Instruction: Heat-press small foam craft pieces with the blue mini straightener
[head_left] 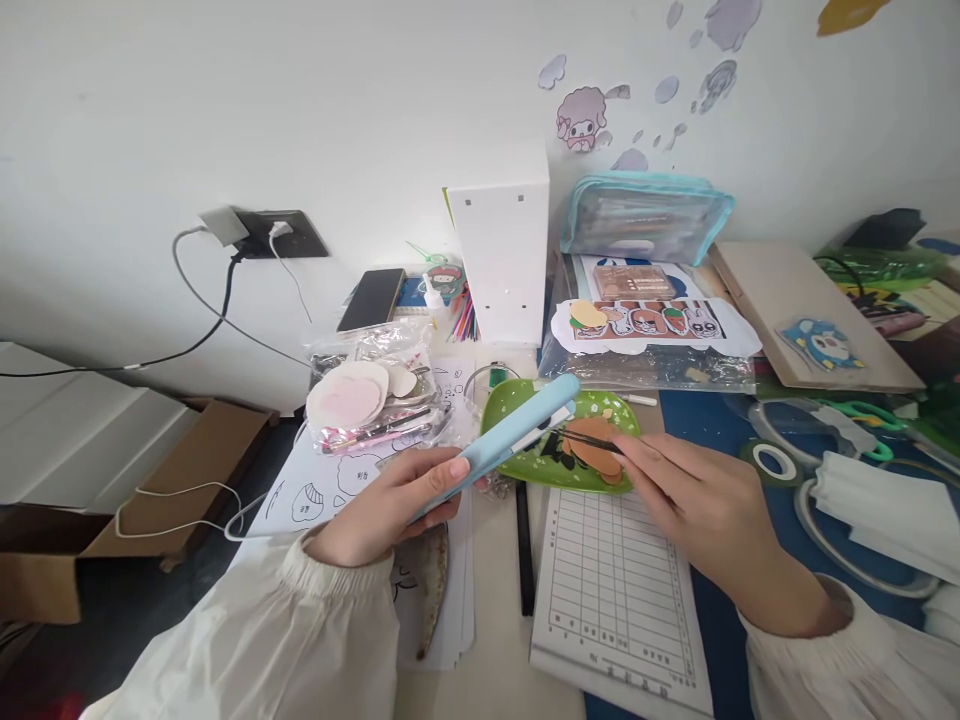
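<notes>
My left hand is wrapped round a light blue hair straightener, tilted up to the right with its plates slightly apart. My right hand pinches a pair of dark tweezers, whose tips point left at the straightener's plates. Whether the tips grip anything is too small to tell. Below both tools lies a green patterned tray with orange cut-out pieces and small black pieces in it.
A printed form pad and a black strip lie in front of the tray. Plastic bags with cut-outs sit at left. Behind stand a white box and a clear pouch. Tape and green scissors lie at right.
</notes>
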